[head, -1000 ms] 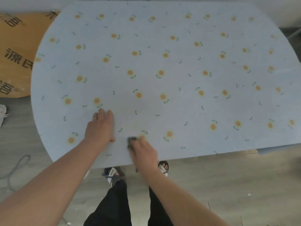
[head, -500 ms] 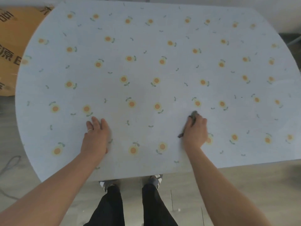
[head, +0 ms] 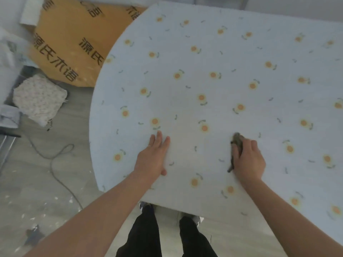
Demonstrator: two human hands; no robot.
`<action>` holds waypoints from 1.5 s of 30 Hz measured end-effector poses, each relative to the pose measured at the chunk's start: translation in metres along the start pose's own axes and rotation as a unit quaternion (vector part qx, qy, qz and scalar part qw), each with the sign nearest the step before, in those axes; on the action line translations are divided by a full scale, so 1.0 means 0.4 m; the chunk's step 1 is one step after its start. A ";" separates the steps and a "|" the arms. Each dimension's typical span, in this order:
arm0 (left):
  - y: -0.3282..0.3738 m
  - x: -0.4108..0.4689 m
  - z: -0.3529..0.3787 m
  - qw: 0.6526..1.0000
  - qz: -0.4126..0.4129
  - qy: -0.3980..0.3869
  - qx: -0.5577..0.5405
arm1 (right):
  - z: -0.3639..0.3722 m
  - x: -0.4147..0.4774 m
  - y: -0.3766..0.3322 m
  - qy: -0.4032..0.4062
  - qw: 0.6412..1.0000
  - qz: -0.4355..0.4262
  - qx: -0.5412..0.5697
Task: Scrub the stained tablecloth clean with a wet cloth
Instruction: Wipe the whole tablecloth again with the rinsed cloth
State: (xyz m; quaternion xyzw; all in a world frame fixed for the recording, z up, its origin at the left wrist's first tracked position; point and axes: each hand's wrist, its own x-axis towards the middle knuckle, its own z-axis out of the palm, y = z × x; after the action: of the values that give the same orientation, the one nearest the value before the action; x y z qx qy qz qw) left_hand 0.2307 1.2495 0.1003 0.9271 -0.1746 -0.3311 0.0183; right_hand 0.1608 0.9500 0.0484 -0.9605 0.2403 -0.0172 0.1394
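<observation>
From my seat at the head camera feed, the tablecloth [head: 232,62] (pale blue, printed with small orange flowers) covers the whole rounded table, and both hands are on its near part. The right hand [head: 248,162] has its fingers curled over the wet cloth [head: 237,140], a dark wad pressed onto the fabric. One end of the wad pokes out past the fingertips toward the far side, and a thin tail trails back along the thumb side toward the near edge. So its long axis runs near to far, roughly in line with the forearm.

The left hand [head: 152,160] lies flat with straight fingers, palm down, gripping nothing. I read it as pinning the fabric so that it does not creep.

What the next stroke turns on, as I judge it, is the bare strip between the two hands. It lies to the left of the wad, on the thumb side, so a sideways sweep would drag the wad broadside and cover the most ground. The right hand alone has the scrubber, and the left is well apart from it.

I cannot make out a distinct stain anywhere in this view, so I cannot say how much scrubbing is left.

Off the table's left edge a printed cardboard sheet [head: 70,43] lies on the floor, with a loose cable [head: 55,164] nearer me
</observation>
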 end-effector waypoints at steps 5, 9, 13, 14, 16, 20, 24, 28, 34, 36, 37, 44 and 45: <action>-0.116 -0.026 0.006 0.998 -0.044 0.030 0.030 | 0.067 0.177 -0.250 0.036 0.986 0.151 0.053; -0.298 -0.055 -0.010 0.983 -0.167 0.055 0.057 | 0.154 0.086 -0.558 -0.073 0.995 -0.056 0.043; -0.422 -0.086 -0.012 0.973 -0.228 0.022 0.017 | 0.191 -0.201 -0.648 -0.189 0.876 -0.443 0.025; -0.436 -0.086 -0.012 0.974 -0.227 0.021 0.007 | 0.196 -0.224 -0.623 -0.183 0.842 -0.506 0.020; -0.437 -0.083 -0.008 0.975 -0.219 0.023 0.012 | 0.186 -0.169 -0.558 -0.146 0.844 -0.516 0.030; -0.444 -0.083 0.000 0.978 -0.203 0.036 0.027 | 0.162 0.140 -0.496 -0.027 0.961 -0.275 -0.015; -0.470 -0.090 0.003 0.981 -0.190 0.044 -0.002 | 0.157 0.419 -0.592 -0.003 1.000 -0.015 -0.021; -0.478 -0.090 0.004 0.981 -0.186 0.048 -0.034 | 0.212 0.402 -0.804 -0.015 0.998 -0.057 0.006; -0.483 -0.110 -0.002 0.983 -0.159 0.067 -0.063 | 0.219 -0.014 -0.850 -0.220 0.852 -0.476 -0.021; -0.484 -0.109 -0.001 0.984 -0.153 0.065 -0.068 | 0.198 -0.052 -0.740 -0.204 0.833 -0.514 -0.014; -0.483 -0.110 0.000 0.984 -0.152 0.061 -0.075 | 0.187 -0.032 -0.688 -0.175 0.847 -0.502 -0.019; -0.480 -0.100 0.002 0.984 -0.153 0.062 -0.073 | 0.203 0.416 -0.766 -0.009 0.997 -0.067 -0.046; -0.481 -0.101 0.005 0.983 -0.153 0.066 -0.072 | 0.224 0.449 -0.830 -0.010 0.998 -0.047 -0.037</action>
State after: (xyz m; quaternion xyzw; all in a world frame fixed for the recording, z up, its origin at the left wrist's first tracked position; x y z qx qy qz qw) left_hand 0.2605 1.4436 0.0945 0.9589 -0.0048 -0.2799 0.0457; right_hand 0.4802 1.1702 0.0478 -0.9752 0.1944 -0.0054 0.1054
